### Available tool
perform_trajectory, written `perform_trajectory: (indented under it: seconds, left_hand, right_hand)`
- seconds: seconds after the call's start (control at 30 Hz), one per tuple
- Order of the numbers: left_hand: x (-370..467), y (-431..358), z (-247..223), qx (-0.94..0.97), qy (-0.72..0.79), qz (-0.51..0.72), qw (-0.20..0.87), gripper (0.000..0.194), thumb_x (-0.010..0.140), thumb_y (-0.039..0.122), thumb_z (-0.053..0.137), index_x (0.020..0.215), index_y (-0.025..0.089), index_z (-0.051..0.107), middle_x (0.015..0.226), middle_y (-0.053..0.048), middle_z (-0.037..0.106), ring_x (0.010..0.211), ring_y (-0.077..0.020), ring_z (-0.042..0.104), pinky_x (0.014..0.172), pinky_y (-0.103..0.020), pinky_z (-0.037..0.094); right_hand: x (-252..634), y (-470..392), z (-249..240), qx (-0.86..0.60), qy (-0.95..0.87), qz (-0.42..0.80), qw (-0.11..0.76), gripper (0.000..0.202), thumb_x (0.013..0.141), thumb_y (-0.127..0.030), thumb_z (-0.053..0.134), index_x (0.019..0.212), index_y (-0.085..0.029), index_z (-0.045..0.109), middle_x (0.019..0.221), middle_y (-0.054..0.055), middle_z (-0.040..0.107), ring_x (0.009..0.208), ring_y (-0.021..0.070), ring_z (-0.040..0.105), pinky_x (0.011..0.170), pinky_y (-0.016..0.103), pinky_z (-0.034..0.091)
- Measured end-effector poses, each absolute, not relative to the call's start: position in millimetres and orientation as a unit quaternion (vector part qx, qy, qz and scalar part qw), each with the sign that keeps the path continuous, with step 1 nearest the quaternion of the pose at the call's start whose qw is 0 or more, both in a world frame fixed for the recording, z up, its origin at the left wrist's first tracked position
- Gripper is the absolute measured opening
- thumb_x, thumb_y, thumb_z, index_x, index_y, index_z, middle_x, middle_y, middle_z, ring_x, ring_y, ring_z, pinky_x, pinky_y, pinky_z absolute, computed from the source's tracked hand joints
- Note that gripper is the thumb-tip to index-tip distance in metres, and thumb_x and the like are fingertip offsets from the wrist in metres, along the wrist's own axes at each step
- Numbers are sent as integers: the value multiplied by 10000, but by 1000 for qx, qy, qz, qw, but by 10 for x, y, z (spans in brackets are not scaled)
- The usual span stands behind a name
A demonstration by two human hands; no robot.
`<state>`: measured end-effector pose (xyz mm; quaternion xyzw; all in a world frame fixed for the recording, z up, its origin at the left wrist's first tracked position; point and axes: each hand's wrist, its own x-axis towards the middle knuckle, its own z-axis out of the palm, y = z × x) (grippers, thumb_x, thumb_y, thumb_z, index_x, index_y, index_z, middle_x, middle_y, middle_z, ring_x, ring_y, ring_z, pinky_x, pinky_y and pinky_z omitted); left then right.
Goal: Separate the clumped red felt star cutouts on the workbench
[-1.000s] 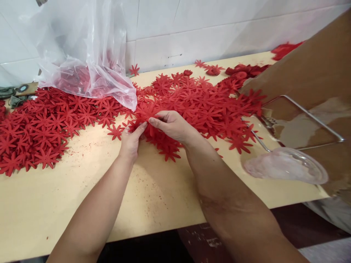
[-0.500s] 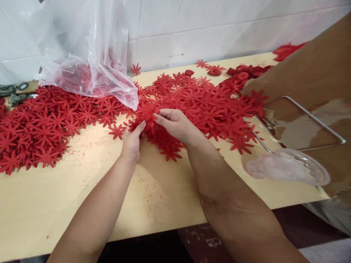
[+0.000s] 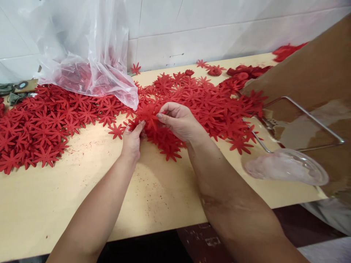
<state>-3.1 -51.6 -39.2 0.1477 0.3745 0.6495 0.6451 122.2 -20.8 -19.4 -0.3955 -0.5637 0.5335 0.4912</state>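
Note:
Between my hands are red flower-shaped cutouts [image 3: 149,116] with long narrow petals, held just above the table. My left hand [image 3: 133,138] is closed on some of them, thumb on top. My right hand [image 3: 175,118] pinches a petal at their right side with thumb and forefinger; its other fingers are curled. How many cutouts each hand holds I cannot tell. Right behind and beneath my hands spreads a loose heap of the same red cutouts [image 3: 203,106]. A single cutout [image 3: 116,131] lies flat just left of my left hand.
A second pile of red cutouts [image 3: 46,128] covers the table's left side. A clear plastic bag [image 3: 95,73] rests on it against the tiled wall [image 3: 219,25]. At right are a brown cardboard sheet [image 3: 309,80], a bent metal rod [image 3: 315,118] and a clear dish of whitish material [image 3: 287,168].
My right hand has shifted slightly up and to the right, its pinching fingers moving a little away from my left hand. My left hand has stayed in place.

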Motion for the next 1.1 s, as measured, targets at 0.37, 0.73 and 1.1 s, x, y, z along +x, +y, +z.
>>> perform_trajectory:
  seconds: [0.37, 0.73, 1.1]
  left_hand:
    - [-30, -524, -449, 183, 370, 645, 643, 151, 607, 175, 752, 672, 166, 616, 662, 40, 612, 680, -84, 562, 751, -256, 443]
    - [-53, -480, -479, 213, 381, 628, 644, 132, 651, 162, 718, 680, 161, 589, 560, 72, 520, 457, -34, 387, 490, -221, 294]
    - [8, -567, -460, 301, 365, 616, 630, 312, 610, 182, 786, 905, 201, 688, 873, 8, 701, 889, -124, 636, 936, -304, 443]
  right_hand:
    - [1246, -90, -297, -448, -539, 446, 557, 502, 486, -501, 838, 681, -233, 461, 588, -48, 491, 507, 86, 435, 475, 250, 374]
    - [1588, 118, -470, -487, -461, 347, 655, 352, 702, -517, 692, 714, -248, 466, 572, -48, 421, 456, 91, 378, 427, 269, 325]
    - [1339, -108, -252, -447, -581, 403, 548, 356, 660, -510, 733, 706, -229, 519, 602, -34, 449, 525, 97, 385, 510, 270, 337]
